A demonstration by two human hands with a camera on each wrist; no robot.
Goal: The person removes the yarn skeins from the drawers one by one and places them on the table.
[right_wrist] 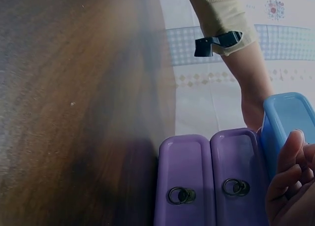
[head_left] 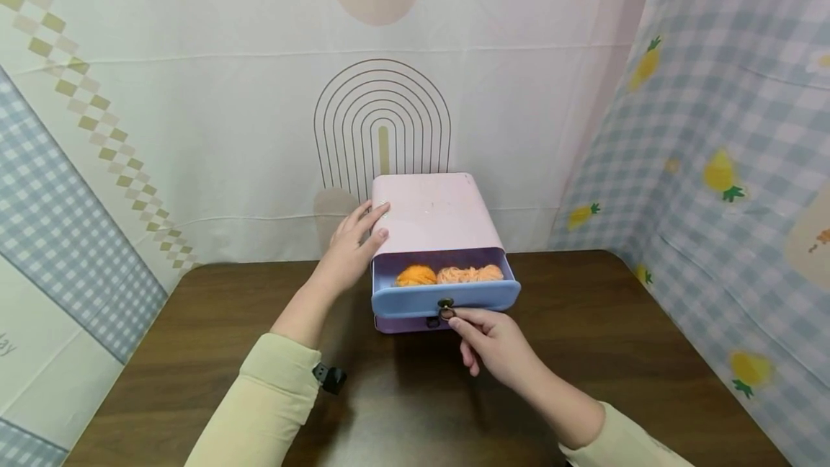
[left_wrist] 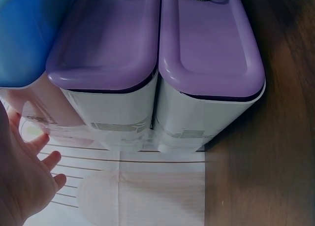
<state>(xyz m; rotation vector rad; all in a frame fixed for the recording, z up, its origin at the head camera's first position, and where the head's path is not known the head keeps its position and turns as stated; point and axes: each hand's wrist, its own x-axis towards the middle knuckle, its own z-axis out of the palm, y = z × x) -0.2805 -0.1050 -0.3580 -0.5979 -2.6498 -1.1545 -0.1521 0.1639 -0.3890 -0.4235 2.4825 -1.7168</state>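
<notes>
A small drawer cabinet (head_left: 431, 211) with a pale pink top stands near the wall. Its blue top drawer (head_left: 408, 301) is pulled out, and an orange yarn ball (head_left: 415, 276) and peach yarn (head_left: 470, 275) lie inside. My right hand (head_left: 498, 346) pinches the metal ring pull (head_left: 447, 315) on the blue front between thumb and fingertips. On the cabinet's left side rests my left hand (head_left: 346, 252), its fingers extended along the upper edge. Below, two purple drawers (right_wrist: 187, 157) with ring pulls are closed, as the right wrist view shows.
The cabinet sits on a dark brown wooden table (head_left: 415, 395). Close behind hangs a white patterned cloth (head_left: 246, 135), and a blue checked cloth with fruit prints (head_left: 687, 186) borders the right side. A small black device (head_left: 331, 378) is at the left sleeve.
</notes>
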